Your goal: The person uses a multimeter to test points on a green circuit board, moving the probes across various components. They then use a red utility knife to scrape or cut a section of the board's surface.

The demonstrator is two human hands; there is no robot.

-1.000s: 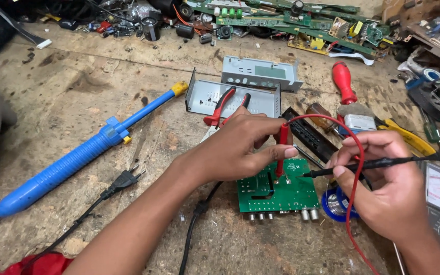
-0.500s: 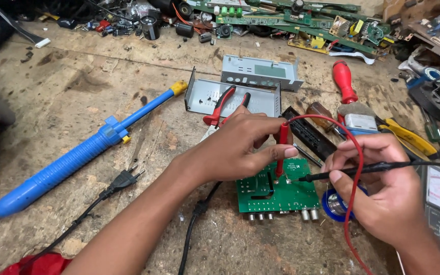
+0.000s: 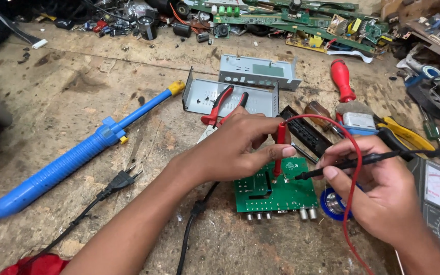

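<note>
Probing green circuit board [image 3: 275,192] near bench's front edge.
Left hand [image 3: 235,147] grip pinching red probe [image 3: 279,147], right hand [image 3: 378,191] pinching black probe [image 3: 352,164]; steady tip contact needed.

- Two bare forearms enter from the lower edge; no sleeves show on either.
- The left hand [image 3: 232,150] wears no glove, ring or watch.
- The right hand [image 3: 383,196] is likewise ungloved, wrist bare.
- Fingers [image 3: 281,152] are slim, with short, plain, unpainted nails.
</note>
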